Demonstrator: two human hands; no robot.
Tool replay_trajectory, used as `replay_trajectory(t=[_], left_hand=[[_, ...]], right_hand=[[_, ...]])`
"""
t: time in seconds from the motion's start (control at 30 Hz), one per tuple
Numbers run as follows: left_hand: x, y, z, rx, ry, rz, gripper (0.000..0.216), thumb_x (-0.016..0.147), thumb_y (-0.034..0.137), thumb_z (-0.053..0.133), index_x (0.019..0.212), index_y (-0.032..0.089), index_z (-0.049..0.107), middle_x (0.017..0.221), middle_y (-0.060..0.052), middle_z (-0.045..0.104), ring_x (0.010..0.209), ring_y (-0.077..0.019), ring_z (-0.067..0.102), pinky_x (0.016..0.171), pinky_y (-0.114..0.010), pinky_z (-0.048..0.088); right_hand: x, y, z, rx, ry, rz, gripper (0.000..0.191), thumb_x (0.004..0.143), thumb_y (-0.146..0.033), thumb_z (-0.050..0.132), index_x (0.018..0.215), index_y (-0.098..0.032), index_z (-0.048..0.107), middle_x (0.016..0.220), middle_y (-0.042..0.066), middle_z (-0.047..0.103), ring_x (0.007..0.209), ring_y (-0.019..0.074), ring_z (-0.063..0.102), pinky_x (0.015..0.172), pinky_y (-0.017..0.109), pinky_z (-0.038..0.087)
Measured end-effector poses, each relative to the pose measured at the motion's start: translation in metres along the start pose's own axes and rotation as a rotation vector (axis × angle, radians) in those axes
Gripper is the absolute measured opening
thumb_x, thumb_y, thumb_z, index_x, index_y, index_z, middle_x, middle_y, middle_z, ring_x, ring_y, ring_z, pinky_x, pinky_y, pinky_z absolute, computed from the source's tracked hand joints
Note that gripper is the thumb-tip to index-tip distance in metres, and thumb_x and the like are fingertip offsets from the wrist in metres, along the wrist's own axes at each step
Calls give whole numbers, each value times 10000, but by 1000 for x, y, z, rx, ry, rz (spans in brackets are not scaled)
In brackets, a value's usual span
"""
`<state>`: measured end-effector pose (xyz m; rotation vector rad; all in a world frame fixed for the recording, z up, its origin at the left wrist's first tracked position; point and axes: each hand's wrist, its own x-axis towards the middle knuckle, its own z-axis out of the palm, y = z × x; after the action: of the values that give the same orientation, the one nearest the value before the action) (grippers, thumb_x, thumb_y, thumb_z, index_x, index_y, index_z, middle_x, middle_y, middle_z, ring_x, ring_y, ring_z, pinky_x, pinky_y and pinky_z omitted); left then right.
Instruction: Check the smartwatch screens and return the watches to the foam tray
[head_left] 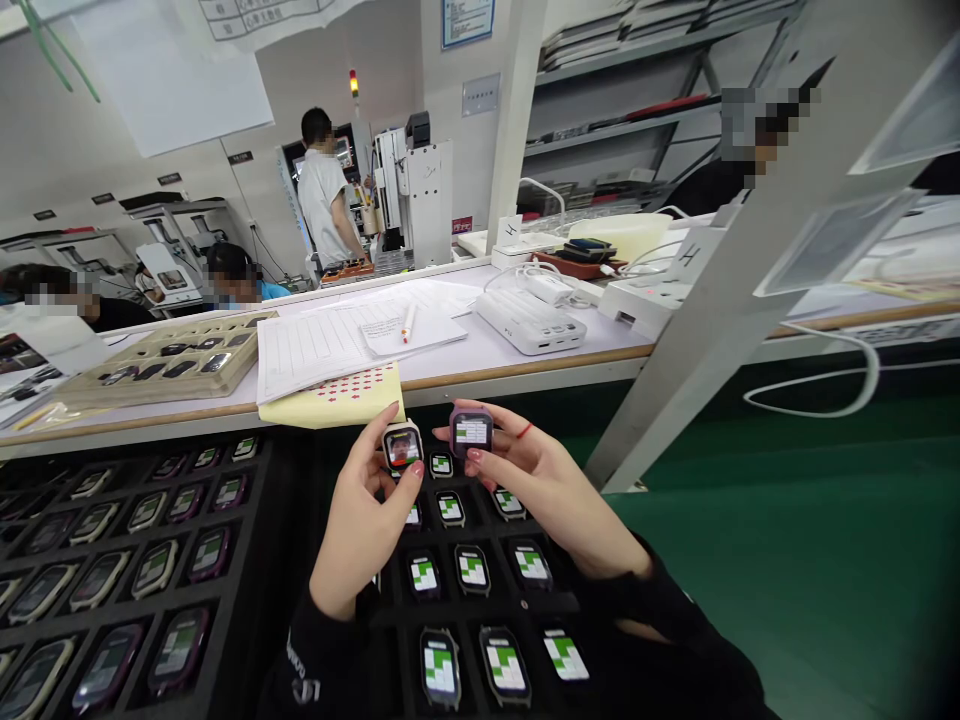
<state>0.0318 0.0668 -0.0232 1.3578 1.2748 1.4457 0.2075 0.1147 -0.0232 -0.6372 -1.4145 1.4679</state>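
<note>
Between thumb and fingers, my left hand (367, 520) grips a light-cased smartwatch (403, 447) with its lit screen turned up. My right hand (551, 490) pinches a purple-cased smartwatch (472, 432), its screen showing a white table-like page. The two watches are held side by side, slightly apart. Below them lies a black foam tray (469, 612) with rows of smartwatches, most with green and white screens. To the left, a second black foam tray (251, 560) carries more watches in light and purple cases.
On the bench ahead are paper sheets (315, 345), a pen (408, 324), a white power bank (531, 322) and a beige tray (225, 375) of dark watches. A slanted metal post (735, 260) rises at right. Several people are beyond the bench, one standing at a machine (427, 205).
</note>
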Motion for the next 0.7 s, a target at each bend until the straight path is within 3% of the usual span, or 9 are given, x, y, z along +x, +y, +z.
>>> replay_trajectory(t=[0.2, 0.33, 0.5, 0.7], left_hand=[[0, -1, 0, 6, -1, 9, 601, 840, 270, 664, 1399, 302, 443, 1263, -42, 604, 1086, -178, 602, 938, -274, 505], [1, -1, 0, -6, 6, 8, 608, 841, 268, 666, 1404, 288, 436, 1237, -46, 617, 1112, -186, 596, 954, -275, 499], [1, -3, -1, -16, 5, 16, 602, 847, 280, 664, 1403, 294, 434, 1289, -48, 593, 1166, -203, 575, 979, -285, 490], [0, -3, -2, -12, 16, 18, 612, 843, 284, 665, 1408, 284, 430, 1290, -56, 594, 1168, -218, 578, 974, -304, 497]], right_hand=[[3, 5, -1, 17, 82, 10, 444, 815, -427, 752, 1152, -186, 592, 948, 87, 710, 722, 167, 617, 607, 260, 484], [4, 9, -3, 16, 87, 5, 454, 866, -481, 692, 1211, -202, 600, 1000, 85, 702, 622, 122, 542, 533, 232, 430], [3, 13, -6, 73, 79, -3, 430, 954, -510, 548, 1265, -220, 602, 1075, 91, 683, 689, 140, 547, 555, 238, 428], [3, 11, -5, 112, 68, 18, 377, 952, -469, 567, 1223, -217, 638, 1067, 90, 683, 689, 138, 541, 564, 231, 427]])
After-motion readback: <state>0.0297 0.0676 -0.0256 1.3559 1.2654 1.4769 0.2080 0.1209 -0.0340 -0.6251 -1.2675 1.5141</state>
